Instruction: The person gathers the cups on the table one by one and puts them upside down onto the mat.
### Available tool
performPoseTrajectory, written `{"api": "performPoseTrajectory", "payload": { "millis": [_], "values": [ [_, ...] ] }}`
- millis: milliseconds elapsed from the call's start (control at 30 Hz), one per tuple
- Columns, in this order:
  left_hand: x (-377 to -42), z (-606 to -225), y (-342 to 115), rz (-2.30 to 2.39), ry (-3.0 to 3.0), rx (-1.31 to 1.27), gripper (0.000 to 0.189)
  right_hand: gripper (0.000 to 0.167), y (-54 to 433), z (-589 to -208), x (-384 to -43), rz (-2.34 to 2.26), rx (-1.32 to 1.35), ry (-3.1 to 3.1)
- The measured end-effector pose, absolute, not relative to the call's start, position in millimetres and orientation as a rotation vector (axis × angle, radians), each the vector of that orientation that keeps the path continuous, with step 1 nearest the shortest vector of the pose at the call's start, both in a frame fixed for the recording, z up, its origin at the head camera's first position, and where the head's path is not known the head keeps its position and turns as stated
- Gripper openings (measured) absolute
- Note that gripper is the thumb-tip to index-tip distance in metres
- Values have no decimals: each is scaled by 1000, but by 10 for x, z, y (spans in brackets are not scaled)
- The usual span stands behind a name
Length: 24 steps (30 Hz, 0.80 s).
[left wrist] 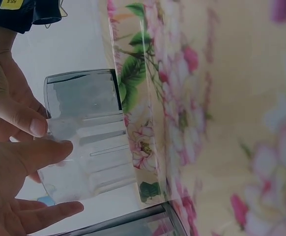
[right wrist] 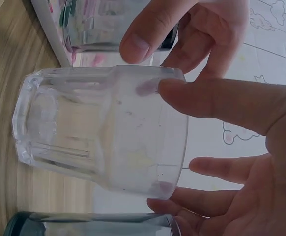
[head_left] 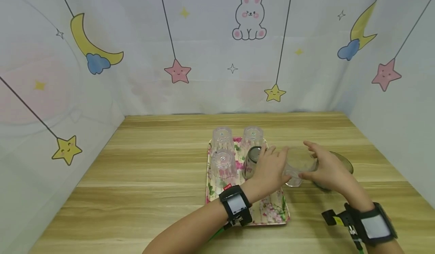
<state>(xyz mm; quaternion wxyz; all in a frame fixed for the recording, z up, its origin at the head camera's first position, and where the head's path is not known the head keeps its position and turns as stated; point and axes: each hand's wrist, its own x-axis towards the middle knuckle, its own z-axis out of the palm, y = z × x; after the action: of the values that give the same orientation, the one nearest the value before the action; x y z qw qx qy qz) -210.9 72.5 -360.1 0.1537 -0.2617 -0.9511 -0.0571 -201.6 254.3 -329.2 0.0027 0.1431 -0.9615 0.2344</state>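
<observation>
My right hand point(head_left: 327, 169) holds a clear glass point(right wrist: 103, 132) near its rim, with the thumb on one side and fingers on the other. This glass is upright, its faceted base toward the table, to the right of a floral tray point(head_left: 280, 212). From the other side, my left hand point(head_left: 270, 169) reaches beside the same glass, thumb and fingers spread and close to its wall. Under the left fingers, a dark-tinted glass point(head_left: 249, 167) stands upside down on the tray, partly hidden. A second dark-tinted glass point(head_left: 343, 161) stands mouth up on the table, partly behind my right hand.
Three clear glasses stand upside down on the tray: front left point(head_left: 223, 165), back left point(head_left: 222, 137) and back right point(head_left: 253, 135). The wooden table point(head_left: 142, 178) meets a printed cloth backdrop point(head_left: 217, 95) behind and at both sides.
</observation>
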Motion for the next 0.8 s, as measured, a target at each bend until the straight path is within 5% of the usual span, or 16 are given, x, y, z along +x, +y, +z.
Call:
{"api": "performPoseTrajectory", "payload": {
  "millis": [800],
  "values": [
    [-2102, -3560, 531, -624, -2609, -857, 81, 99, 2496, -3221, -1850, 817, 422, -2843]
  ]
}}
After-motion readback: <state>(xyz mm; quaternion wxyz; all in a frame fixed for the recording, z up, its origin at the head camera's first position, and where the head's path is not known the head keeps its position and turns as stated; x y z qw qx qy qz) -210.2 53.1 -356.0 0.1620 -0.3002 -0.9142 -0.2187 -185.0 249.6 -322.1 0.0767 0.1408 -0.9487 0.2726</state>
